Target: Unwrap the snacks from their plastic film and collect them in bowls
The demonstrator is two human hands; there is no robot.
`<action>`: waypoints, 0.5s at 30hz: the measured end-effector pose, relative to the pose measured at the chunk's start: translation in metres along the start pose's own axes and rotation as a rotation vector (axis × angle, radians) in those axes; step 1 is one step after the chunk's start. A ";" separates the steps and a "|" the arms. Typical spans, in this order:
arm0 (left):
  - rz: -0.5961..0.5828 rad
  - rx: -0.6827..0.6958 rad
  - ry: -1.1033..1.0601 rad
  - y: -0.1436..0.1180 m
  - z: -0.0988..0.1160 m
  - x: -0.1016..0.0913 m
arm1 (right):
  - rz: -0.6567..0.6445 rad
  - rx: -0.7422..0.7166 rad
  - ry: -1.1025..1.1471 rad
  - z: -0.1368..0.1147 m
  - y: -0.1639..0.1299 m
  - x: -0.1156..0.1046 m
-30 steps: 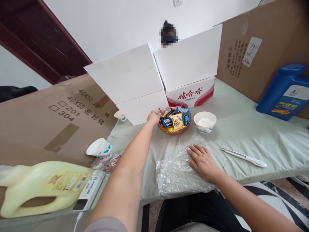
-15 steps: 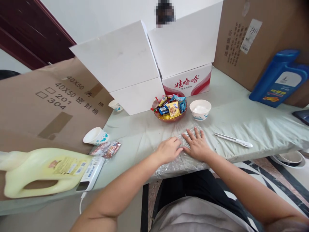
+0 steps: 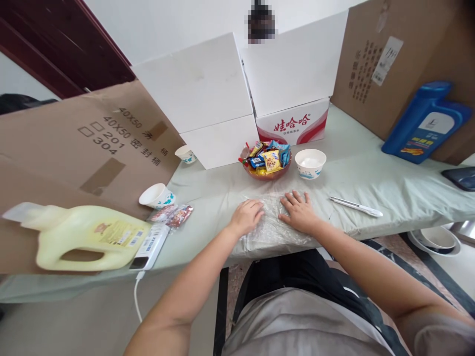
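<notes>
— Where's that clear plastic bag [image 3: 272,227]?
— Flat at the near edge of the worktop [image 3: 389,183], on the pale green cloth. The left hand [image 3: 247,216] sits on its left end, fingers curled together; I can't tell if they pinch the film. The right hand [image 3: 299,212] lies palm down on the right end, fingers spread.
— And around it?
— Just behind, a red bowl of wrapped snacks [image 3: 267,160], with a white paper bowl [image 3: 310,163] beside it. A white pen [image 3: 356,206] lies to the right. Left are two paper cups [image 3: 158,196], some snack packets [image 3: 172,215] and a yellow jug [image 3: 87,237] on its side.
— The room?
— White boxes [image 3: 241,99] and brown cardboard sheets [image 3: 89,143] stand along the back, a blue jug [image 3: 425,123] at the far right, a white wall and a dark door frame [image 3: 63,44] behind.
</notes>
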State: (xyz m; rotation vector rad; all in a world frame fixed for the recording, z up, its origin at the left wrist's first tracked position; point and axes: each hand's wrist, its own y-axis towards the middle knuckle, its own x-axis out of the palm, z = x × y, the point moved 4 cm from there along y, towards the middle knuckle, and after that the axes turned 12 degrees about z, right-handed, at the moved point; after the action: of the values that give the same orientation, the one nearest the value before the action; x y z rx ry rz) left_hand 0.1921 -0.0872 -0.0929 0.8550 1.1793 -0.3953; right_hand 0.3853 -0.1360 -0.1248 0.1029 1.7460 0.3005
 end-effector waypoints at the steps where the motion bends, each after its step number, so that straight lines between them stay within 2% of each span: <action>1: -0.056 -0.014 -0.014 0.005 0.003 0.007 | -0.013 -0.013 0.002 0.000 0.002 -0.001; 4: -0.222 -0.147 0.031 0.013 -0.003 0.023 | -0.073 0.085 -0.031 0.011 0.008 -0.003; 7: -0.257 -0.258 0.077 0.010 -0.018 0.026 | -0.107 0.252 -0.088 0.032 0.012 -0.006; 9: -0.184 -0.262 0.086 0.003 -0.027 0.023 | -0.097 0.278 -0.097 0.042 0.011 -0.008; 12: 0.025 -0.215 0.046 -0.013 -0.035 0.009 | -0.022 0.267 -0.066 0.054 0.004 -0.015; 15: 0.149 -0.126 -0.056 -0.031 -0.032 -0.009 | 0.128 0.118 0.088 0.058 -0.009 -0.031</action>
State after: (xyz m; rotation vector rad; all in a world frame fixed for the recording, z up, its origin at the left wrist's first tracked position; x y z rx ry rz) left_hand 0.1472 -0.0846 -0.0999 0.8110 1.0697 -0.2194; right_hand 0.4485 -0.1436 -0.1077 0.2917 1.8475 0.2982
